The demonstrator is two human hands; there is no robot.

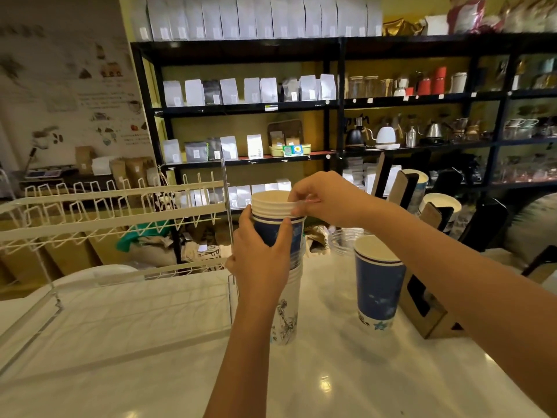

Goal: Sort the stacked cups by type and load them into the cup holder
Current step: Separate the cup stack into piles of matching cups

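A tall stack of nested paper cups (286,300) stands on the white counter (150,342), with white printed cups below and blue cups above. My left hand (262,257) grips the stack around a blue cup. My right hand (319,197) pinches the rims at the top of the stack. A separate blue cup stack (378,285) stands to the right. The cardboard cup holder (428,309) leans at the right, with cups (422,188) in its upper slots.
A white wire rack (114,218) fills the left of the counter. Clear plastic cups (343,241) lie behind the stacks. Black shelves (331,104) with bags and kettles line the back wall.
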